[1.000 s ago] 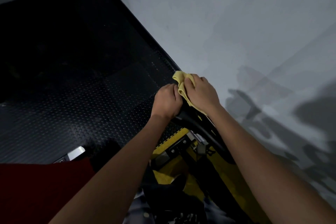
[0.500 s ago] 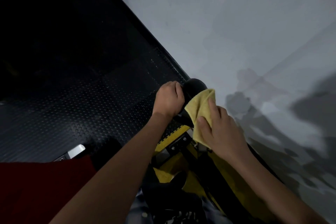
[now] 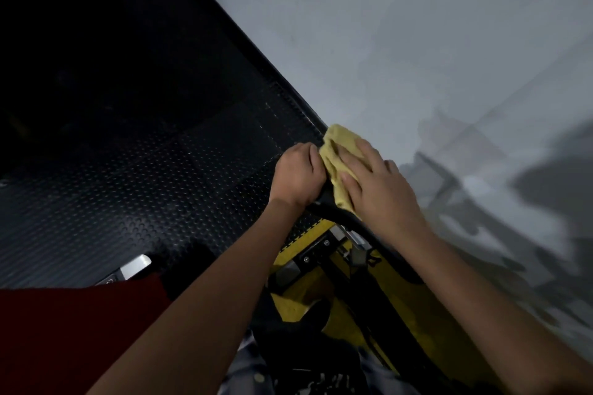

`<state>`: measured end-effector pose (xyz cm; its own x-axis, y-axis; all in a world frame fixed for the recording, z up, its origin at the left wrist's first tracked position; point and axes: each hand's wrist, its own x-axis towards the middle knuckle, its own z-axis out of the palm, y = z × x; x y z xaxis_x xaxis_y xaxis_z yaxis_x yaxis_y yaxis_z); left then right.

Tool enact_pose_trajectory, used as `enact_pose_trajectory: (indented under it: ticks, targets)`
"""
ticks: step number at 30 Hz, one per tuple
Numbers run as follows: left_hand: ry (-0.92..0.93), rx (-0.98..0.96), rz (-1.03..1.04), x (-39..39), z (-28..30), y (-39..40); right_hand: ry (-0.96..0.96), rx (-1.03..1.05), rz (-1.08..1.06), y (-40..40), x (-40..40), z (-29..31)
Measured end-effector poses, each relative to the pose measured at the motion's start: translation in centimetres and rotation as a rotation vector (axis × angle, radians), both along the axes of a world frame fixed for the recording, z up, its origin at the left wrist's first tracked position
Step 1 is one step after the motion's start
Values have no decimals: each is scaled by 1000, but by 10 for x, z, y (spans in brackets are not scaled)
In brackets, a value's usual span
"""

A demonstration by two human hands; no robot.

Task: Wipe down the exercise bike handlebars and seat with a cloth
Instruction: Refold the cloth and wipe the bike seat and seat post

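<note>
A crumpled yellow cloth [image 3: 338, 161] sits just right of centre in the head view, draped over the end of a black padded handlebar [image 3: 333, 210] of the exercise bike. The right hand [image 3: 382, 184] lies on top of the cloth at about 3 o'clock from it, fingers fairly straight and close together, pressing the fabric down onto the bar; the fingertips point toward 10 o'clock. The left hand [image 3: 298, 178] is at 9 o'clock from the cloth and touching it, fingers curled tight round the same handlebar, knuckles up. A short stretch of the black bar shows below the two hands, running toward 5 o'clock under the right forearm.

Below the hands, at 6 o'clock, is the yellow and black bike frame [image 3: 321, 253] with bolted black plates and small silver metal fittings. The seat cannot be made out for certain in the dark area at the bottom edge.

A black rubber floor mat with raised studs [image 3: 134, 176] fills the left half of the view, its straight edge running diagonally from 11 o'clock down to the hands. To the right of that edge is a pale grey tiled floor [image 3: 417, 42], crossed by dark shadows at 4 o'clock. A dark red garment [image 3: 70, 337] covers the 7 o'clock corner, and a small silver metal piece [image 3: 134, 266] lies on the mat just above it.
</note>
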<state>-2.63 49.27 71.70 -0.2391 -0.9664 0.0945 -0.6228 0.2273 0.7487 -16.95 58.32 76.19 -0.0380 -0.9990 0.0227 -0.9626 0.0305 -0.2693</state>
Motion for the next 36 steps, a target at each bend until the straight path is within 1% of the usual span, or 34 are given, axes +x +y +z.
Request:
enact_pose_trajectory:
  ticks: [4, 6, 9, 11, 14, 16, 19, 23, 26, 28, 32, 34, 36]
  targets:
    - [-9, -22, 6, 0, -1, 0, 6, 113, -104, 61, 0, 2]
    - [-14, -26, 6, 0, -1, 1, 17, 97, -134, 66, 2, 2]
    - [-11, -37, 8, 0, 0, 0, 9, 43, -161, 31, 10, -8]
    - [-15, -27, 9, -1, 0, 0, -68, 5, -179, -7, 15, -20]
    - [-3, -7, 29, -1, 1, 0, -233, 7, -254, -55, 15, -25]
    - [-1, -4, 31, -1, 2, 1, -225, 0, -247, -62, 14, -24]
    - [-3, -11, 19, 0, 1, 1, -160, -24, -163, -27, 13, -19]
    - [-10, -32, 10, 2, -3, -1, -36, 92, -141, 53, 5, -8]
    - [-4, -35, 10, 2, -2, -1, 13, 123, -127, 76, 0, -2]
    - [-9, -33, 13, 2, -2, -2, 15, 121, -152, 55, 5, -5]
    - [-21, -30, 19, 1, 2, -2, -152, 22, -191, -25, 13, -24]
    - [-13, -13, 30, 1, 4, -2, -164, 6, -179, -56, 13, -27]
    - [0, 11, 34, 1, 4, -1, -162, 29, -156, -68, 13, -27]
